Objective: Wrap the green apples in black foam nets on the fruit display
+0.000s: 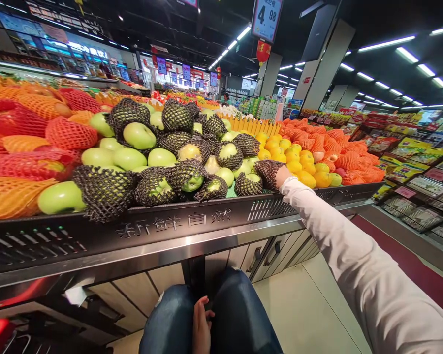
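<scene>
My right arm, in a white sleeve, reaches to the front edge of the fruit display. Black foam netting point(268, 173) covers most of my right hand point(281, 176), with a skin tone showing through the mesh. The fingers are hidden, so their grip cannot be made out. Just left of it lies a green apple in a black net point(248, 184). More green apples point(130, 158), some bare and some netted, are heaped further left. Yellow-orange fruit point(305, 178) lies close by on the right. Low between my knees, my left hand point(202, 324) rests with its fingers loosely apart, holding nothing.
A dark slotted rim point(192, 220) runs along the display's front, above a metal ledge point(214, 244) and cabinet doors. Orange and red netted fruit point(70, 132) fills the left, red-netted fruit point(349, 160) the right. Shelves of packets point(417, 152) stand at far right.
</scene>
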`<state>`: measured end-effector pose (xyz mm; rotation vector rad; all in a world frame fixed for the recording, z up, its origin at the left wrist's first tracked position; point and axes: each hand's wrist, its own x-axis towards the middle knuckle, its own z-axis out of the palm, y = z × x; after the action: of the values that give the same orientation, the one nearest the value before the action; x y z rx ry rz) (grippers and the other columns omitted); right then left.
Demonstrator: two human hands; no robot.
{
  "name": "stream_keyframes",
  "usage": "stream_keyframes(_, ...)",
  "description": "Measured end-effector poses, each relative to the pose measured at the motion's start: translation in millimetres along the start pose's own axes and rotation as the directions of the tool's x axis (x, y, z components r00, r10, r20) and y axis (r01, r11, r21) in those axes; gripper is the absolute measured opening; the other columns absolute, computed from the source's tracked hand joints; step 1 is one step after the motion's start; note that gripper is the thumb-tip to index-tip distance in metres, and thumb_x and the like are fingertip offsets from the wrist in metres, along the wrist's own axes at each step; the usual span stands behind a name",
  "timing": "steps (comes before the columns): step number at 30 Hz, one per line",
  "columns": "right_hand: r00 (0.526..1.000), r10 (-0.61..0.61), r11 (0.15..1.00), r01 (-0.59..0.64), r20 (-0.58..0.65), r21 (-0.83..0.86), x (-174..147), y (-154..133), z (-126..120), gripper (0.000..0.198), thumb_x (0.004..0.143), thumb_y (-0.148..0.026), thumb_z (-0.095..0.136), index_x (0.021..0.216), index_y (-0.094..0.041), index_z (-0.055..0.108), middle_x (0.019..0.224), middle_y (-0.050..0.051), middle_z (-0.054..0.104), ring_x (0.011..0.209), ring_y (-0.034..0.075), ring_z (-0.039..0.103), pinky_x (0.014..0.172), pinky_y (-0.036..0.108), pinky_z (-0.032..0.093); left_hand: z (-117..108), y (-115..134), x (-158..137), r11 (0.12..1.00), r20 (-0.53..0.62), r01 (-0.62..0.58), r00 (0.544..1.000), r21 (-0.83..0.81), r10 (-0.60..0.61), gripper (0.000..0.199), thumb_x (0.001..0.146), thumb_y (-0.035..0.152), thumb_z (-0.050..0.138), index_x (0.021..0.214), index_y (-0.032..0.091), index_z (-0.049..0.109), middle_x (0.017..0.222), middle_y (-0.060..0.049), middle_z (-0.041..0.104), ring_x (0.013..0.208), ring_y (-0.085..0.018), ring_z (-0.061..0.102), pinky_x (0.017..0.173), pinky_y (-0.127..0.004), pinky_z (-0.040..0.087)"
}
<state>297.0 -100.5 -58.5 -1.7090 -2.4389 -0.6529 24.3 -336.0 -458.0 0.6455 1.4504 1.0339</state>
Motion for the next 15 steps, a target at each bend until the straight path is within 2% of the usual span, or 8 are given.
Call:
stream_keyframes(3,1.000,0.003,1.000,-0.003,0.005,-0.022,3,-7,0,0.036,0.081,-0.022,0.063,0.115,-0.009,0.068,0.115,0.019,0.070,0.113,0.031,0.062,0.096,0.040,0.045,0,-1,-4,1.000,0.010,-0.012,1.000,-0.015,0.012,0.059,0.084,0.070,0.033,0.111,0.023,0.056,0.123,-0.008,0.057,0.076,-0.016,0.057,0.069,-0.034,0.044)
stream_keyframes(8,0.991,0.096,0.995,-0.095,-0.090,0.017,-11,-7,0,0.033,0.089,-0.019,0.053,0.117,-0.006,0.067,0.127,0.022,0.064,0.122,0.023,0.056,0.108,0.034,0.037,-6,-3,-3,0.999,0.008,-0.027,1.000,-0.030,0.028,0.060,0.083,0.070,0.034,0.112,0.022,0.056,0.121,-0.009,0.058,0.076,-0.017,0.058,0.062,-0.031,0.041)
stream_keyframes(13,0.954,0.194,0.981,-0.191,-0.228,0.034,-32,-1,-3,0.054,0.088,-0.031,0.057,0.134,-0.004,0.055,0.139,0.020,0.057,0.131,0.027,0.049,0.117,0.035,0.030,-11,-2,-1,0.996,-0.005,-0.038,0.999,-0.076,0.038,0.062,0.080,0.073,0.038,0.108,0.022,0.058,0.117,-0.009,0.060,0.072,-0.016,0.058,0.058,-0.030,0.039)
stream_keyframes(15,0.932,0.225,0.974,-0.223,-0.285,0.042,-41,4,-8,0.058,0.087,-0.037,0.057,0.133,-0.002,0.055,0.138,0.021,0.058,0.133,0.029,0.048,0.119,0.037,0.029,-11,-2,-1,0.997,-0.003,-0.037,0.999,-0.074,0.037,0.062,0.079,0.074,0.039,0.106,0.021,0.059,0.115,-0.009,0.061,0.071,-0.016,0.058,0.059,-0.030,0.039)
